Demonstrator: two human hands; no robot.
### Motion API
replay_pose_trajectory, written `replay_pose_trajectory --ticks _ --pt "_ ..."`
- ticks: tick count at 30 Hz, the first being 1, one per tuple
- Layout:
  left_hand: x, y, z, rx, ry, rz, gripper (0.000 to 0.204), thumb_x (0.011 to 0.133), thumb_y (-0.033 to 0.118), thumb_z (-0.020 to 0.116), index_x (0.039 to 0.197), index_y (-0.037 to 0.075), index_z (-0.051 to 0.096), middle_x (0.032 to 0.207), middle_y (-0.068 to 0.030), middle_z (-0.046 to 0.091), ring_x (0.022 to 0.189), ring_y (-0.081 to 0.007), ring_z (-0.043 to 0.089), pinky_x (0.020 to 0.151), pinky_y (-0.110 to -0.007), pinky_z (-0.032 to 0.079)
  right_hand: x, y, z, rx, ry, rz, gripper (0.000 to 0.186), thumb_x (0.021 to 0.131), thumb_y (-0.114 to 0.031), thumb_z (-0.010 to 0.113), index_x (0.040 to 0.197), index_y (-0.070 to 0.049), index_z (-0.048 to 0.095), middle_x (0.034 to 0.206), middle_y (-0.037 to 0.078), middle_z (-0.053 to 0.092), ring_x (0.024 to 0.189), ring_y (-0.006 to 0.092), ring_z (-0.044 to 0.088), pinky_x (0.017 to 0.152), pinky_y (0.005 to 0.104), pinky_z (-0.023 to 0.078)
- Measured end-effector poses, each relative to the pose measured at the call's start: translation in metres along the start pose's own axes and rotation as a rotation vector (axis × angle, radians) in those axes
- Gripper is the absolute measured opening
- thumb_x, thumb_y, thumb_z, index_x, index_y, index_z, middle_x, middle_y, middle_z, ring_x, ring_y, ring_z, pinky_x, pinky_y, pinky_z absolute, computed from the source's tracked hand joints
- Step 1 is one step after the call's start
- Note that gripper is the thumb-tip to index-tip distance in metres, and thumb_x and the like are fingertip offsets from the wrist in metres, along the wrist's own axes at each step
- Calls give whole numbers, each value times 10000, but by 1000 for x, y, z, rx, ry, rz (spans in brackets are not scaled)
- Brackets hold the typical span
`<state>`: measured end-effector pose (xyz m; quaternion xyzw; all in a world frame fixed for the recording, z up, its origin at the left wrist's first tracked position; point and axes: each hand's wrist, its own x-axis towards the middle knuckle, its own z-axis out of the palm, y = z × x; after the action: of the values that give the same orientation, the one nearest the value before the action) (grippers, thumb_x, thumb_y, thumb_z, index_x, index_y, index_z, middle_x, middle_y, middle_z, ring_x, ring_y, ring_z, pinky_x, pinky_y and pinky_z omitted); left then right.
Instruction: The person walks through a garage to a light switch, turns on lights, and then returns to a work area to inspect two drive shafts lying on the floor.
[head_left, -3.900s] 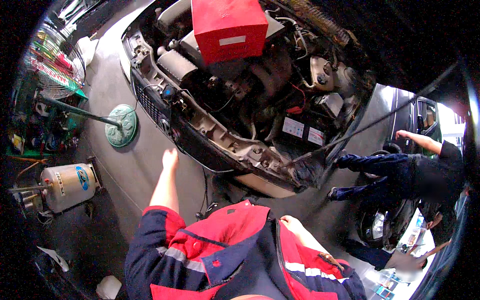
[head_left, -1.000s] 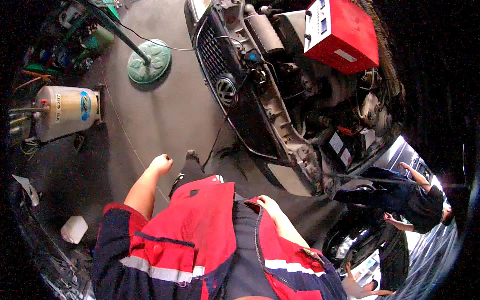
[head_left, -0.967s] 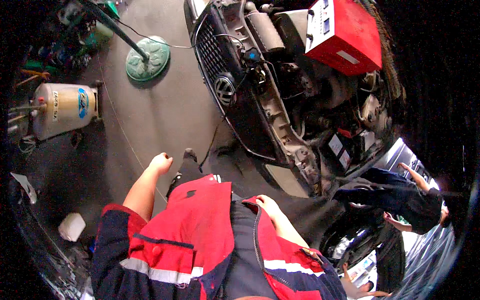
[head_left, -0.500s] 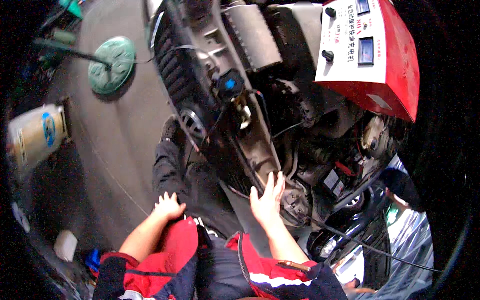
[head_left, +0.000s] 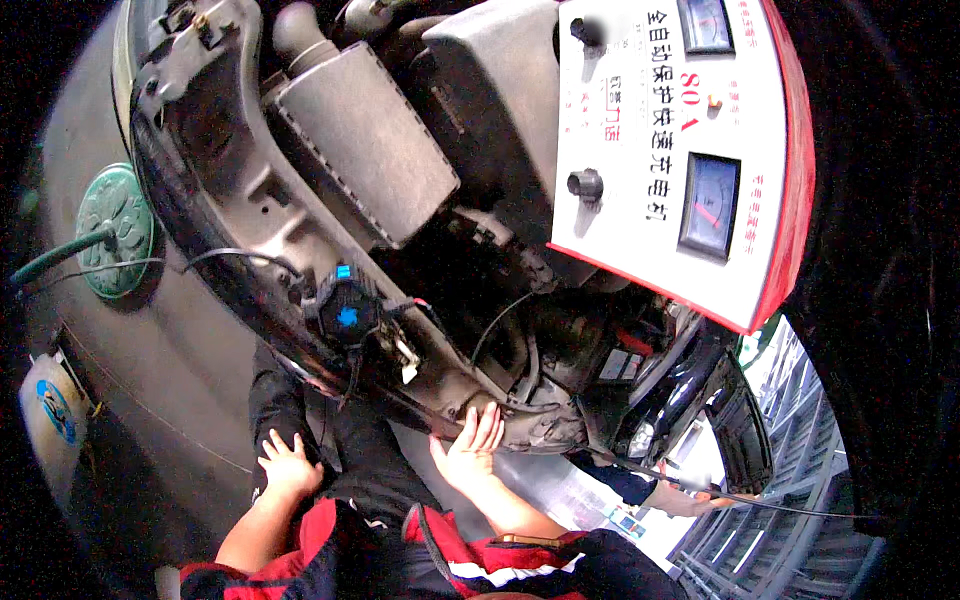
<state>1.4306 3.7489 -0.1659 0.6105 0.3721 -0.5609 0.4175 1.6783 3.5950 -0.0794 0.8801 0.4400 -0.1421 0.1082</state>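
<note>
My left hand [head_left: 287, 465] rests on my dark trouser leg [head_left: 265, 400] with its fingers spread, holding nothing. My right hand [head_left: 472, 450] lies with fingers stretched out on the near end of the dusty front panel [head_left: 300, 222] of a car's engine bay. Nothing is in it. Beyond that hand, a black many-sided part with blue marks [head_left: 343, 308] sits on the panel beside a small pale latch [head_left: 404, 362]. A red and white battery charger [head_left: 628, 225], with two gauges and two knobs, stands over the engine bay at the upper right.
A grey ribbed box [head_left: 365, 145] sits in the engine bay. On the floor at left are a green round base with a pole [head_left: 112, 222] and a pale container [head_left: 50, 405]. A black cable [head_left: 640, 468] runs rightward past another person's arm [head_left: 680, 498].
The view has shifted, so the charger looks larger and the engine bay has moved left in the picture. Both hands stay open, the left on my leg, the right at the panel's near end.
</note>
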Motion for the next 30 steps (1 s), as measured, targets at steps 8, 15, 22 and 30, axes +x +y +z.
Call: replay_pose_trajectory --ticks 8,15,22,30 --pt "11 -12 -18 -46 -56 0 827 822 529 552 1490 160 232 1534 -271 31 1401 -459 121 1080 -594 215 2 1 4 -5 17 -15 1048 676 -366 763 1401 30 117 1453 353 85 1326 527 153 1050 639 184" --pt "9 -10 -26 -16 -85 -3 804 848 509 534 1496 163 206 1539 -257 33 1405 -447 123 1088 -570 222 3 1 5 0 57 -34 961 663 -315 747 1373 48 210 1436 360 147 1283 552 228 1021 653 225" --pt "10 -9 -22 -42 -46 10 789 836 481 546 1481 137 250 1531 -270 62 1398 -451 141 1085 -572 228 5 1 3 11 39 -34 998 643 -258 747 1385 37 148 1434 367 125 1298 545 201 1041 630 209" --pt "18 -10 -11 -136 34 12 743 824 438 568 1450 119 325 1526 -267 96 1393 -446 159 1088 -562 231 2 4 9 43 68 -51 960 659 -277 740 1380 44 194 1437 357 134 1288 553 204 1015 652 217"
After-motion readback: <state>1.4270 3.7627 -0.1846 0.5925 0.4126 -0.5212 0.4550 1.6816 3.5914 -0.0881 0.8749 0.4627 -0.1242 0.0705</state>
